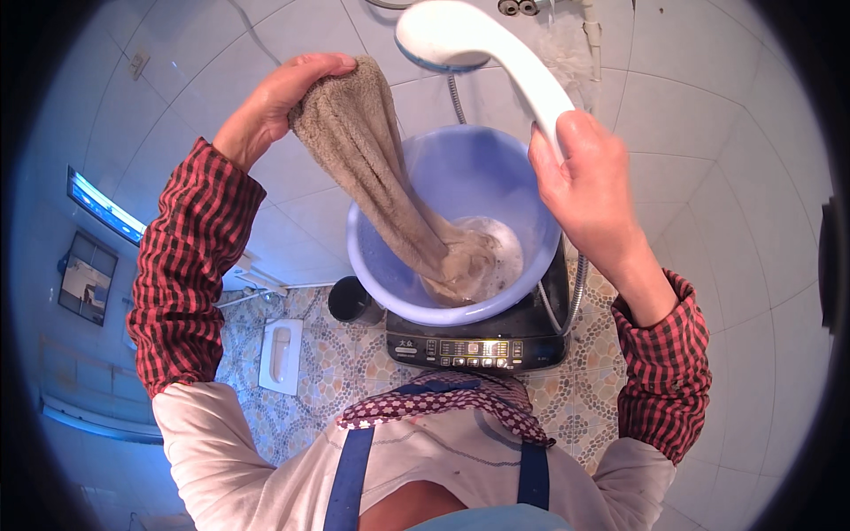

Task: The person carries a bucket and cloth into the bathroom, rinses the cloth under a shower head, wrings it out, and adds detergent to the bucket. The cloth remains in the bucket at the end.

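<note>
My left hand (279, 99) holds up one end of a wet beige towel-like cloth (372, 159). The cloth hangs down into a round blue plastic basin (451, 159), its lower end bunched in foamy water (508, 255). In my right hand (588, 179) is the handle of a white shower head (491, 40), raised above the basin's far right side, its face turned down and left. Whether water is flowing from it I cannot tell clearly. The basin rests on top of a black washing machine (465, 352) with a lit control panel, close before my body.
A metal shower hose (580, 299) loops down at the basin's right. A black bin (352, 300) stands left of the machine, and a white squat toilet (280, 355) is set in the patterned floor farther left. Pale tiled walls (671, 119) rise ahead and right, with a white pipe (592, 40).
</note>
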### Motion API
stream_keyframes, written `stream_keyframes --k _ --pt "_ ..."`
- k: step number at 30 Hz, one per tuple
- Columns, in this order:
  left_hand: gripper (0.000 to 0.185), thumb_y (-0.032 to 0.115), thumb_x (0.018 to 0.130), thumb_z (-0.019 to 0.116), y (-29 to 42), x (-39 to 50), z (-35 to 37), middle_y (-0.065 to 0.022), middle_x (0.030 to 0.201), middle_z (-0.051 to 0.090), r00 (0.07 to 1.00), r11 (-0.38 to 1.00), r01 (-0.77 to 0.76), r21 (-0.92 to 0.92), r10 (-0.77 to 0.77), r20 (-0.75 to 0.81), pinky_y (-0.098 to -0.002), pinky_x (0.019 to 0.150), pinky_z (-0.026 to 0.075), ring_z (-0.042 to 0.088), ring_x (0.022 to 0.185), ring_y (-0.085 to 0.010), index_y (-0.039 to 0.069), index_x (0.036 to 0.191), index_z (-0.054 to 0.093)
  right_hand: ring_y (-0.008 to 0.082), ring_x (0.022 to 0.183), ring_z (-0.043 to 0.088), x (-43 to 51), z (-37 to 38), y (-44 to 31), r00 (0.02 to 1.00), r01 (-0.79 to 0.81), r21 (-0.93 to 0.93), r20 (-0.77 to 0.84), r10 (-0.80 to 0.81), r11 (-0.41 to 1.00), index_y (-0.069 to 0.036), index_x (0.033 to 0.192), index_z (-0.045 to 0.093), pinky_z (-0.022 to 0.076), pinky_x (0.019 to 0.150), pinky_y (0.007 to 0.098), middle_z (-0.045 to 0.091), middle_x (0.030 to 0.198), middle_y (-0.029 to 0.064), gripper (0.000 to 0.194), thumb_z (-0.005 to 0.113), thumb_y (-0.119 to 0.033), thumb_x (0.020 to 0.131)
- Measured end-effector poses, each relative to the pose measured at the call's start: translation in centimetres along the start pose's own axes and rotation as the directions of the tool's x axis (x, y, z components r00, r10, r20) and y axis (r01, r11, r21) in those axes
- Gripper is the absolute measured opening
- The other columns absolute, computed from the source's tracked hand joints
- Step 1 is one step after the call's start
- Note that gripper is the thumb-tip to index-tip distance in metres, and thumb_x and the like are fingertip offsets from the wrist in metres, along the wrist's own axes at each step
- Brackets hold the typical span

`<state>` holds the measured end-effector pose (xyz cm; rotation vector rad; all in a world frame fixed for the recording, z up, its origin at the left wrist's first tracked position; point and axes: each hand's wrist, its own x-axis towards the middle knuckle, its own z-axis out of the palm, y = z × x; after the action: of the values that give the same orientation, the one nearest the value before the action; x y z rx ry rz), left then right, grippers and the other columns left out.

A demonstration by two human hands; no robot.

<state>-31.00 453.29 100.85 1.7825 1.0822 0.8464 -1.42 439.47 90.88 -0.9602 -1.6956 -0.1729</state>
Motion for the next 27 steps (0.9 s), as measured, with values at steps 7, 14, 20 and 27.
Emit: stream_keyframes --k 7,14,20,27 --pt "0.03 0.028 0.088 0.062 0.2 -0.9 0.2 -0.0031 0.096 0.067 1.0 1.0 -0.011 0.01 0.011 0.025 -0.0256 0.084 0.049 0.063 0.088 -0.0112 0.002 0.104 0.066 0.0214 0.053 0.049 -0.3 -0.1 -0.8 0.999 0.006 0.035 0.04 -0.007 0.999 0.004 0.076 0.048 0.0388 0.049 0.0333 0.05 0.067 0.0138 0.015 0.059 -0.004 0.084" --pt "0.033 0.032 0.088 0.064 1.4 -1.7 0.2 -0.0036 0.097 0.066 0.981 0.985 -0.161 0.064 0.167 -0.098 -0.0259 0.08 0.051 0.063 0.087 -0.0113 0.004 0.105 0.065 0.0251 0.052 0.045 -3.4 1.0 1.2 0.988 -0.003 0.007 0.154 0.002 1.0 0.004 0.072 0.044 0.0375 0.049 0.0362 0.048 0.066 0.0159 0.019 0.059 -0.002 0.081" --pt "0.034 0.027 0.085 0.066 3.3 -0.4 -1.7 -0.0093 0.101 0.065 0.958 0.988 -0.153 0.024 0.155 -0.24 -0.0329 0.083 0.05 0.061 0.093 -0.0193 0.002 0.109 0.062 0.0343 0.055 0.047 -4.5 1.1 2.4 0.976 0.011 -0.106 0.219 0.012 0.994 0.004 0.072 0.044 0.0382 0.05 0.0403 0.049 0.067 0.0192 0.018 0.06 -0.001 0.079" --pt "0.027 0.028 0.081 0.07 5.0 1.3 -2.7 -0.0062 0.091 0.068 0.93 0.979 -0.2 -0.036 0.178 -0.321 -0.0345 0.074 0.054 0.065 0.082 -0.019 0.007 0.098 0.065 0.0372 0.06 0.053 -6.5 0.6 2.8 0.952 -0.075 -0.154 0.282 0.117 0.985 0.005 0.075 0.046 0.0411 0.053 0.0421 0.053 0.07 0.0218 0.017 0.061 -0.001 0.079"
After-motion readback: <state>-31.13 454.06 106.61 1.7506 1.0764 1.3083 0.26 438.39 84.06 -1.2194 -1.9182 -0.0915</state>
